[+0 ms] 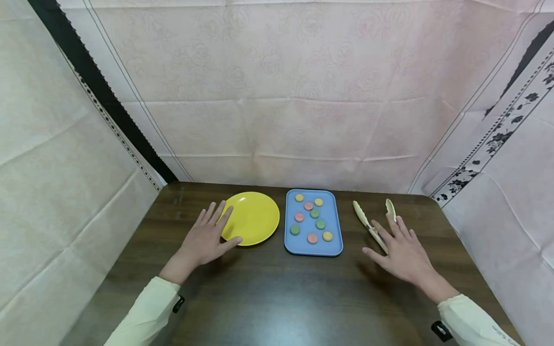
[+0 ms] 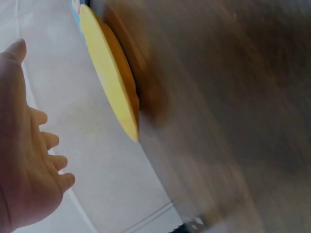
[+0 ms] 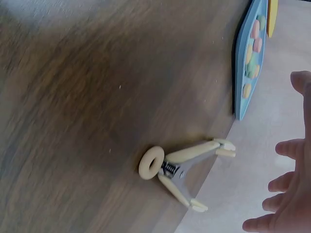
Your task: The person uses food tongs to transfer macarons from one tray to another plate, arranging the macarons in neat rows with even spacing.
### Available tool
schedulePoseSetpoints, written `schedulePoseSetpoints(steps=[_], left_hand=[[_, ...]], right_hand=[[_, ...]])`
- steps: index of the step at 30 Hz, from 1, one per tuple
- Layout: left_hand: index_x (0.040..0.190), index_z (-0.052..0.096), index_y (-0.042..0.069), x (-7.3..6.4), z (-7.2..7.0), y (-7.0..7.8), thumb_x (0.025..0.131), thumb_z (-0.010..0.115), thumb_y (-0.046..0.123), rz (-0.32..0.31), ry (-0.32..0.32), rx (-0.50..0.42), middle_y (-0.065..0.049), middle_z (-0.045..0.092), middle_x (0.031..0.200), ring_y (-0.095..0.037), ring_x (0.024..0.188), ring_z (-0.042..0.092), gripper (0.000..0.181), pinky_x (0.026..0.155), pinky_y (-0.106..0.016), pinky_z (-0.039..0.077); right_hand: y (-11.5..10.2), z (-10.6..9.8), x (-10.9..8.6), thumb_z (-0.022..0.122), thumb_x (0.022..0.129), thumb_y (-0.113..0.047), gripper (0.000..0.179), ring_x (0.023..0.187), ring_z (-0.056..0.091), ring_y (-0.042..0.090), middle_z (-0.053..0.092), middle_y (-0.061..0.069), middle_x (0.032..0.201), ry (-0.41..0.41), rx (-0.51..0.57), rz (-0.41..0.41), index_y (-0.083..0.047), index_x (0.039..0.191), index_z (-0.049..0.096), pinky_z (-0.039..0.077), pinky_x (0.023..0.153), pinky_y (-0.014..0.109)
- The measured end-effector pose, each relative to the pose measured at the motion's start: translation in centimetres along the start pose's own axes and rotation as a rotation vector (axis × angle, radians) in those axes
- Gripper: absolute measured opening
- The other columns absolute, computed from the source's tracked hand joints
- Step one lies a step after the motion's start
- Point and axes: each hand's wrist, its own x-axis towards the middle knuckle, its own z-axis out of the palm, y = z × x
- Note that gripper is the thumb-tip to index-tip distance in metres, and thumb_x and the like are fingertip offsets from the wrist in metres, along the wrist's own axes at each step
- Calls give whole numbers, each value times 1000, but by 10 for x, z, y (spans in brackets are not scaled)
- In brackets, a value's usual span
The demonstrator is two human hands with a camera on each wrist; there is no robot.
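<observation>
My left hand (image 1: 205, 240) is spread over the left edge of a yellow plate (image 1: 255, 218); in the left wrist view the fingers (image 2: 51, 141) are apart from the plate and hold nothing. My right hand (image 1: 404, 254) hovers above a pair of cream tongs (image 1: 362, 215), partly hiding them in the head view. The right wrist view shows the tongs (image 3: 187, 158) lying with their arms apart, a ring at the hinge end, and no finger touching them. Between the hands lies a blue tray (image 1: 298, 247) with several small round pink, green and yellow pieces (image 1: 314, 213).
Everything lies on a dark brown wooden table (image 1: 268, 298). Pale patterned cloth (image 1: 294, 96) hangs behind the table's far edge and along both sides. A black strip (image 1: 104, 86) runs down at the left.
</observation>
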Motion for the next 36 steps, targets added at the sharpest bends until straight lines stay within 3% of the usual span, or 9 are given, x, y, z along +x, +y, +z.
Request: schedulePoseSetpoints(steps=[3, 9, 13, 19, 23, 27, 32, 36], left_hand=[[165, 15, 9, 1, -1, -6, 97, 45, 73, -15, 14, -46, -17, 10, 171, -42, 156, 9, 99, 122, -59, 15], [166, 8, 10, 3, 2, -15, 99, 49, 68, -79, 24, -234, -17, 7, 171, -42, 155, 12, 97, 118, -64, 23], [165, 5, 10, 3, 8, -19, 100, 55, 60, -138, -2, -400, -21, 3, 170, -47, 154, 11, 97, 114, -71, 22], [164, 0, 4, 2, 22, -26, 101, 58, 55, -238, -30, -589, -25, 0, 169, -47, 154, 7, 100, 117, -68, 18], [164, -4, 4, 2, 31, -29, 100, 59, 55, -318, -37, -683, -26, 2, 169, -46, 151, 21, 103, 116, -66, 24], [164, -5, 6, 4, 37, -30, 100, 62, 52, -369, -32, -792, -27, 9, 168, -43, 143, 40, 104, 111, -59, 38], [164, -8, 7, 6, 46, -31, 97, 69, 46, -394, -41, -927, -24, 18, 166, -38, 139, 47, 109, 103, -47, 49], [163, -8, 3, 8, 51, -31, 96, 73, 40, -394, -40, -952, -26, 19, 165, -38, 136, 49, 111, 100, -43, 51]], right_hand=[[5, -4, -1, 53, 95, -71, 90, 149, 14, 56, 17, 34, 164, 9, 22, 10, -7, 157, 41, 24, 109, 75], [15, -7, -4, 58, 94, -69, 91, 148, 17, 57, 22, 37, 161, 40, 92, 60, -5, 156, 40, 28, 110, 70], [22, -4, -3, 60, 93, -68, 93, 146, 22, 57, 24, 35, 161, 62, 148, 116, -5, 157, 39, 31, 103, 77], [31, 1, -2, 60, 94, -66, 92, 136, 33, 61, 30, 37, 156, 84, 214, 188, -2, 155, 39, 33, 97, 78], [37, 5, -2, 60, 93, -67, 95, 133, 37, 61, 35, 38, 152, 85, 245, 221, 1, 156, 35, 35, 97, 76], [42, 12, -2, 59, 92, -70, 103, 131, 39, 61, 36, 39, 150, 57, 275, 271, 3, 157, 29, 37, 95, 75], [44, 20, 0, 58, 90, -74, 111, 123, 47, 59, 40, 41, 145, 16, 304, 335, 7, 157, 24, 41, 89, 72], [44, 25, 2, 60, 89, -74, 114, 122, 48, 57, 47, 39, 138, 5, 328, 359, 12, 155, 25, 42, 88, 70]])
